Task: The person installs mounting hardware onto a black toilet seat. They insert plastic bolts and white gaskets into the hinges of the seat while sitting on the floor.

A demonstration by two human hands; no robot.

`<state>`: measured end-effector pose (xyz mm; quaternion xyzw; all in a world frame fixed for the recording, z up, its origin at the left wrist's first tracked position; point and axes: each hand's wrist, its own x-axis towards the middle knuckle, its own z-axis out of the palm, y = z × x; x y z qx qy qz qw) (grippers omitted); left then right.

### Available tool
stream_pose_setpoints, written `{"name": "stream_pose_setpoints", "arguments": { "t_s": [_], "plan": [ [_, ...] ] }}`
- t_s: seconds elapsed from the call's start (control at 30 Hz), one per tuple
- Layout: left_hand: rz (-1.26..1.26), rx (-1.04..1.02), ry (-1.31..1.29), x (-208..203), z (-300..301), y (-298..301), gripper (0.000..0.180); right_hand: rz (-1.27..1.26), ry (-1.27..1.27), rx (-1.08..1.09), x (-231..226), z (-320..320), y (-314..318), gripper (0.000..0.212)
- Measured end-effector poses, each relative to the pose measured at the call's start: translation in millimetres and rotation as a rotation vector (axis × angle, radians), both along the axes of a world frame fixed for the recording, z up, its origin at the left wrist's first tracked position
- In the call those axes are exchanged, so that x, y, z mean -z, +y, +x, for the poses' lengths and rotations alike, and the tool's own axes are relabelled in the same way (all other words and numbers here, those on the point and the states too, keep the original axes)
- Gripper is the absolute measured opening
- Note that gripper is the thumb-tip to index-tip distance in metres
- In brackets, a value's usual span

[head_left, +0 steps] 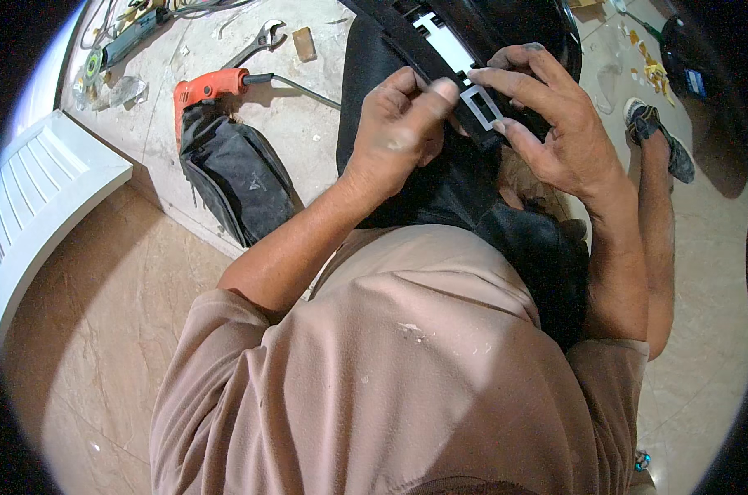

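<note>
Right hand (562, 122) pinches grey frame (490, 119), long axis upper-left to lower-right; left hand (400, 125), fingers curled, lies just left, hold unclear.

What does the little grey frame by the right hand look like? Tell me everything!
The little grey frame is a rectangle, apparently plastic, with an opening in its middle. It sits slanted against the long black panel, its upper end toward the left. The right hand seems to touch its lower end with the thumb.

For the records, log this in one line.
left hand: at black panel; right hand: fingers on grey frame; nearby: adjustable wrench, orange corded tool
</note>
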<state>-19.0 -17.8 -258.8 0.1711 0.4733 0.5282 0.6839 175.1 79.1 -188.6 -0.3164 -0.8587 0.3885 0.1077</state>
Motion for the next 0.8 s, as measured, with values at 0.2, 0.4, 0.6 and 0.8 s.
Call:
{"name": "stream_pose_setpoints", "arguments": {
  "t_s": [0.2, 0.4, 0.6, 0.8],
  "plan": [
    [0.092, 0.079, 0.292, -2.1, 12.6, 2.1, 0.023, 0.047, 0.112, 0.093, 7.7, -1.7, -3.3, 0.058],
    [0.037, 0.031, 0.252, -3.1, 16.2, 4.8, 0.021, -0.065, 0.125, 0.145, 11.1, 1.7, -4.5, 0.060],
    [0.008, 0.027, 0.297, -4.7, 16.3, 5.2, 0.025, 0.099, 0.179, 0.058, 18.2, 4.6, 1.0, 0.054],
    [0.034, 0.059, 0.422, -1.8, 12.6, 6.3, 0.026, 0.064, 0.171, 0.016, 23.0, 6.1, 3.0, 0.052]
  ]
}}
